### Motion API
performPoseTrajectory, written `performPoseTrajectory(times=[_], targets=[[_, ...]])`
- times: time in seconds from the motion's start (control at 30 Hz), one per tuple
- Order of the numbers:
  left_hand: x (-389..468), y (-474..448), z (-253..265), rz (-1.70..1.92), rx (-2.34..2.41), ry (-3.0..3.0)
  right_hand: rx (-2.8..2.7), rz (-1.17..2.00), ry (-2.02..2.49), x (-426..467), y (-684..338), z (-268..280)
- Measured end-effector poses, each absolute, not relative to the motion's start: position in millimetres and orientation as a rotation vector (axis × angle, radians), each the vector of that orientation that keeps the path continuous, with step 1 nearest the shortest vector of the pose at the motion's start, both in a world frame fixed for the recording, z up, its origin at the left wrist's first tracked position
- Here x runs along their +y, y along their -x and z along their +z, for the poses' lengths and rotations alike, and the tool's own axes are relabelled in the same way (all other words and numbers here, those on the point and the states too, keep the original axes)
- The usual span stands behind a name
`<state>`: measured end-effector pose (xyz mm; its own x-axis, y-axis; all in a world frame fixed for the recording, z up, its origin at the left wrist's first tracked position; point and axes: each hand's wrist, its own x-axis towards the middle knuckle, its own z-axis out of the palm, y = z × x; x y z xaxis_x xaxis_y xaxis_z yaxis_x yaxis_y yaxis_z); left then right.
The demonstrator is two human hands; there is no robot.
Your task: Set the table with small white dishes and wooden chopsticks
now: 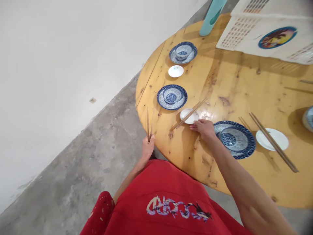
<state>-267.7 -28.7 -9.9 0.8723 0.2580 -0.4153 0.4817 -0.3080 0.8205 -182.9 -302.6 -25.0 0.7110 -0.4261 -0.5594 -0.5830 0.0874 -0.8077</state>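
My left hand (147,148) is closed around a pair of wooden chopsticks (148,124), which point up and spread apart beside the table's left edge. At the near rim of a small white saucer (186,115), my right hand (204,128) pinches the edge with fingers and thumb. Another pair of chopsticks (192,112) lies slantwise across that saucer. Just right of my right hand, a blue-patterned plate (249,140) carries a blue and white bowl (230,138), partly hidden by my forearm. Up and to the left, a similar plate (160,99) holds a bowl (173,95).
Farther back stand another plate with a bowl (183,50) and a white saucer (176,71). To the right, chopsticks (274,143) rest across a saucer (281,138). A white plastic basket (246,31) and a turquoise holder (207,26) occupy the wooden table's (215,85) far side.
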Motion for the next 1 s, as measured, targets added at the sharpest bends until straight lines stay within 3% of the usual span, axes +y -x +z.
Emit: performPoseTrajectory(times=[0.77,1.0], targets=[[-7,265,-15,-0.228,0.426,-1.888,0.89,0.064,1.509,-297,178,-29],[-15,258,2,-0.3,0.324,-1.826,0.819,-0.129,1.576,-288,210,-5]])
